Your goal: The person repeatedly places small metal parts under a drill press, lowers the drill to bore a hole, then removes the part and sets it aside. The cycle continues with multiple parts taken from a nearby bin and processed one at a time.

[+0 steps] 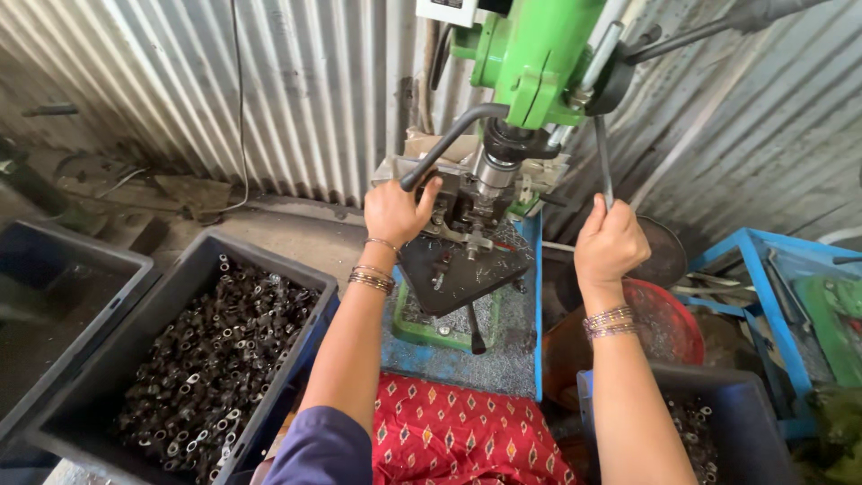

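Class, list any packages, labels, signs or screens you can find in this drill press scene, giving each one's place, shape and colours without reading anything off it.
Label plate: at the top of the green drill press, a small white rectangle with dark markings, cut off by the picture's upper edge.
Cardboard box: behind the machine's table, against the corrugated wall, tan and partly hidden.
No screens or signs show.

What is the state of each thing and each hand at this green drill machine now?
Left hand: closed on the black curved handle, by the clamp.
Right hand: closed in a grip around the thin steel feed lever.
Green drill press: upright, spindle above the dark work plate.
Dark plastic crate on the left: open, full of small metal parts.
Dark crate on the right: open, some parts inside.
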A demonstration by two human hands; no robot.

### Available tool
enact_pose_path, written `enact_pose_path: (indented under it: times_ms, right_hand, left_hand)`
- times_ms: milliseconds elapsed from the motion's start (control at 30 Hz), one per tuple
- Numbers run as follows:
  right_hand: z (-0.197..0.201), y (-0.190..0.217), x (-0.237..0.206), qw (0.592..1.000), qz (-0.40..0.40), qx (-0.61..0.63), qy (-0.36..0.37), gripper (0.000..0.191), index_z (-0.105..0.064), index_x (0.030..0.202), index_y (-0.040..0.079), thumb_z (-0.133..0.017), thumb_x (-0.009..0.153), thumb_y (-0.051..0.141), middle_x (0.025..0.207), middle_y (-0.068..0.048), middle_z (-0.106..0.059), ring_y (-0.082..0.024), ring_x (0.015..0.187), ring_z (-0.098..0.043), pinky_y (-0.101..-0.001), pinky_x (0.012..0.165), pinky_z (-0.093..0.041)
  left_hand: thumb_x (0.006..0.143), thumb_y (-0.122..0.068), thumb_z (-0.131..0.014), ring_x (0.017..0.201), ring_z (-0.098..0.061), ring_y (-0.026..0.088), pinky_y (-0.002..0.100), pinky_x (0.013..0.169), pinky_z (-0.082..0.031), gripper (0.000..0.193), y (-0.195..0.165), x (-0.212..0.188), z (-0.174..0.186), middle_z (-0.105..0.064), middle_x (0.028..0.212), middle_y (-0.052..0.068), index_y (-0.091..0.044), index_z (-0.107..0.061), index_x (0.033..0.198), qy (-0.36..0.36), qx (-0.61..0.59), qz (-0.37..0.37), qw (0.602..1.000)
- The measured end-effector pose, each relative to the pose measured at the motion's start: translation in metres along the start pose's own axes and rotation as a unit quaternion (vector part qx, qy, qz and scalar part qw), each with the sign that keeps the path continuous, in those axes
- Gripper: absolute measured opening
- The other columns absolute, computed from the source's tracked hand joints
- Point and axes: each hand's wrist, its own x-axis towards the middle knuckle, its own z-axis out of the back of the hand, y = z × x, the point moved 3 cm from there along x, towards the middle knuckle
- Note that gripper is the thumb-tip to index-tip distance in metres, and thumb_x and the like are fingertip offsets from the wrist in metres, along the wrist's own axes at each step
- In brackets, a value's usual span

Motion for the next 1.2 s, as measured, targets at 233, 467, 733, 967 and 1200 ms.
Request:
enact_pose_path:
  times_ms: [233, 467, 733, 967, 1200]
  right_hand:
    - [0.001, 0.007, 0.007, 1.0, 0.001, 0.0, 0.002, 0.027, -0.062, 0.093, 0.006, -0.071, 0.108, 0.026, 0.078, -0.012, -0.06, -0.036, 0.065, -0.061, -0.0462, 0.057, -0.048]
    - [0.002, 0.013, 0.013, 1.0, -0.002, 0.008, -0.011, 0.026, -0.062, 0.093, 0.006, -0.071, 0.107, 0.026, 0.079, -0.011, -0.062, -0.035, 0.065, -0.062, -0.0458, 0.057, -0.048]
    - [0.001, 0.017, 0.018, 1.0, -0.004, 0.001, -0.021, 0.027, -0.062, 0.093, 0.005, -0.071, 0.106, 0.027, 0.078, -0.011, -0.062, -0.034, 0.064, -0.063, -0.0451, 0.056, -0.048]
    - [0.001, 0.019, 0.02, 0.999, -0.006, 0.01, -0.029, 0.026, -0.062, 0.094, 0.005, -0.071, 0.106, 0.026, 0.078, -0.011, -0.062, -0.035, 0.065, -0.063, -0.0452, 0.057, -0.047]
    - [0.0, 0.02, 0.022, 0.999, -0.014, 0.021, -0.027, 0.025, -0.062, 0.094, 0.004, -0.072, 0.105, 0.025, 0.079, -0.011, -0.063, -0.035, 0.065, -0.063, -0.0458, 0.057, -0.048]
  left_hand:
    - [0.102, -0.059, -0.049, 0.056, -0.065, 0.039, 0.05, 0.052, -0.051, 0.039, -0.003, 0.001, 0.008, -0.063, 0.058, 0.015, -0.037, -0.075, 0.121, -0.002, 0.03, -0.017, 0.999]
    - [0.102, -0.057, -0.048, 0.053, -0.064, 0.039, 0.049, 0.051, -0.051, 0.038, -0.003, 0.001, 0.011, -0.06, 0.054, 0.015, -0.039, -0.073, 0.125, 0.01, 0.044, -0.013, 0.999]
    - [0.103, -0.053, -0.05, 0.056, -0.066, 0.038, 0.049, 0.051, -0.051, 0.036, -0.002, 0.001, 0.011, -0.063, 0.057, 0.015, -0.035, -0.073, 0.124, 0.0, 0.031, -0.026, 0.999]
    - [0.103, -0.054, -0.049, 0.057, -0.066, 0.039, 0.05, 0.052, -0.051, 0.036, -0.003, 0.0, 0.014, -0.063, 0.059, 0.014, -0.036, -0.073, 0.124, -0.011, 0.001, -0.024, 1.0]
    - [0.103, -0.054, -0.049, 0.057, -0.066, 0.039, 0.049, 0.052, -0.051, 0.036, -0.003, 0.001, 0.013, -0.062, 0.058, 0.014, -0.038, -0.072, 0.125, -0.001, 0.018, -0.015, 1.0]
